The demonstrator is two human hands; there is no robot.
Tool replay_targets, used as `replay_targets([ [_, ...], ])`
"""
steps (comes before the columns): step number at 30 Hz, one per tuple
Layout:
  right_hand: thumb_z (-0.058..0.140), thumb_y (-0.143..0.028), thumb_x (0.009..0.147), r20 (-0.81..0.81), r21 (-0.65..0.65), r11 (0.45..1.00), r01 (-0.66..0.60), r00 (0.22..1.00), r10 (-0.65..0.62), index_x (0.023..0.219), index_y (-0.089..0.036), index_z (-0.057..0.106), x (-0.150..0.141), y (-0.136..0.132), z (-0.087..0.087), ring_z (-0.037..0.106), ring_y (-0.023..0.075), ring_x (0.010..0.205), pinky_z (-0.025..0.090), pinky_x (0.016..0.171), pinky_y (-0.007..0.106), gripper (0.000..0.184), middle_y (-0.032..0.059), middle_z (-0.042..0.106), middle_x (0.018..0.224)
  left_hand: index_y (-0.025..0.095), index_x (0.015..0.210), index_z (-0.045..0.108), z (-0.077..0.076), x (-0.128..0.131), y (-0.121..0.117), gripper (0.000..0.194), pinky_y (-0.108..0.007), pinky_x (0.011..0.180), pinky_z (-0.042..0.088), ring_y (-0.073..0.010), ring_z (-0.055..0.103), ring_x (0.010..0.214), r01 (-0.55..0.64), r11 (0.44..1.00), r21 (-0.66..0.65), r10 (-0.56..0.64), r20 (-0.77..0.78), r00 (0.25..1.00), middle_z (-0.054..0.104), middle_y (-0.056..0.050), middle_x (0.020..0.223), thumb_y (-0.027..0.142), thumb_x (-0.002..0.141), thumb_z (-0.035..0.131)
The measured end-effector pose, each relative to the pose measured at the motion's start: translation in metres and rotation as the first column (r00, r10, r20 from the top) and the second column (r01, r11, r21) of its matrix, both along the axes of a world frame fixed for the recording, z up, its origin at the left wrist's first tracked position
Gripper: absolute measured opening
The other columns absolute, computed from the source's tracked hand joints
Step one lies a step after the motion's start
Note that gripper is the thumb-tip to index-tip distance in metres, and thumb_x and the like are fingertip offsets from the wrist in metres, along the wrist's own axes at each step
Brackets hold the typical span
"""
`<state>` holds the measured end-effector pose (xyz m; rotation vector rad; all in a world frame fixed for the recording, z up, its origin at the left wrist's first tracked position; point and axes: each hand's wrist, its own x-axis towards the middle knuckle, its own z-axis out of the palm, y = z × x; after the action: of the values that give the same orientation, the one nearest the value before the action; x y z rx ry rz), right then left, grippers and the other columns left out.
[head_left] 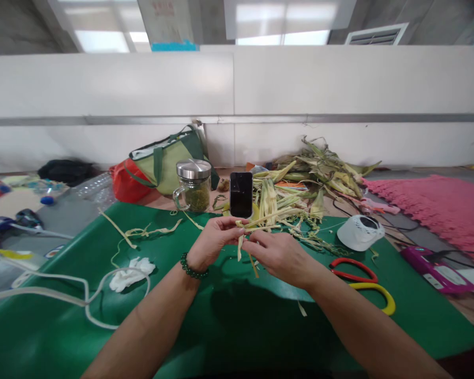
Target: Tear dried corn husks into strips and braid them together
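Observation:
Pale corn husk strips (pixel 240 247) cross between my two hands above the green mat (pixel 142 337). My left hand (pixel 219 239), with a dark beaded bracelet on its wrist, pinches the strips between thumb and fingers. From the other side, my right hand (pixel 278 255) is closed on the same strips near where they cross; its fingertips are partly hidden. Strip ends hang below the fingers and others point to the right. Just behind my hands a phone (pixel 240 195) stands upright. Scissors with one red and one yellow handle (pixel 373 289) lie by my right forearm, their blades hidden.
A heap of husks (pixel 319 168) lies at the back. A lidded glass mug (pixel 194 189) stands left of the phone, before a green bag (pixel 174 163). White cord (pixel 59 297) and crumpled tissue (pixel 132 275) lie left; a white roll (pixel 359 233) and purple device (pixel 436 271) sit right.

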<state>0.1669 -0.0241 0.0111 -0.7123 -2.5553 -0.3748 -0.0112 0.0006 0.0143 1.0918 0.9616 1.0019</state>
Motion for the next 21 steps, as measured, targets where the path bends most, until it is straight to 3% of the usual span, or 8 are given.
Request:
replay_targets([
  [4,0.039,-0.008,0.088,-0.036,0.014,0.999,-0.049,0.998,0.049,0.086,-0.018,0.059,0.000,0.004,-0.004,0.052,0.0115,0.064,0.035,0.053,0.020,0.023,0.0041,0.058,0.077,0.014,0.088,0.063,0.000,0.003,-0.001,0.040,-0.023,0.055,0.047,-0.0121,0.061,0.054,-0.026,0.998,0.065,0.026,-0.004,1.000,0.065,0.001,0.059,0.023,0.053,0.080],
  [8,0.040,-0.011,0.090,-0.193,-0.116,0.986,-0.117,0.977,0.093,0.093,-0.018,0.062,0.003,0.008,-0.008,0.057,0.0114,0.068,0.042,0.059,0.020,0.024,0.0051,0.062,0.083,0.015,0.077,0.054,0.000,0.005,-0.003,0.037,-0.020,0.053,0.046,-0.0105,0.059,0.053,-0.064,0.986,0.152,0.069,-0.025,0.997,0.064,0.002,0.058,0.023,0.052,0.081],
  [13,0.045,-0.019,0.091,-0.426,-0.228,0.950,-0.213,0.899,0.099,0.092,-0.020,0.063,0.001,0.010,-0.008,0.062,0.0142,0.080,0.050,0.069,0.023,0.018,0.0072,0.064,0.088,0.014,0.069,0.058,0.000,0.003,-0.004,0.028,-0.019,0.055,0.044,-0.0093,0.058,0.057,-0.037,0.964,0.262,0.059,-0.080,0.995,0.063,0.002,0.061,0.026,0.056,0.080],
  [16,0.047,-0.019,0.090,-0.518,-0.273,0.938,-0.214,0.854,0.044,0.090,-0.020,0.062,-0.002,0.009,-0.008,0.063,0.0144,0.080,0.051,0.071,0.025,0.015,0.0067,0.065,0.087,0.014,0.070,0.059,-0.001,0.002,-0.004,0.026,-0.021,0.060,0.046,-0.0111,0.060,0.062,-0.040,0.955,0.295,0.071,-0.095,0.993,0.065,0.000,0.065,0.026,0.058,0.079],
  [21,0.051,-0.022,0.087,-0.613,-0.416,0.895,-0.159,0.776,-0.147,0.083,-0.018,0.060,-0.006,0.008,-0.014,0.062,0.0106,0.058,0.050,0.057,0.021,0.011,0.0037,0.066,0.077,0.014,0.071,0.059,-0.003,0.005,-0.004,0.026,-0.022,0.061,0.046,-0.0117,0.060,0.063,-0.030,0.958,0.284,0.056,-0.085,0.995,0.065,0.000,0.066,0.027,0.058,0.078],
])
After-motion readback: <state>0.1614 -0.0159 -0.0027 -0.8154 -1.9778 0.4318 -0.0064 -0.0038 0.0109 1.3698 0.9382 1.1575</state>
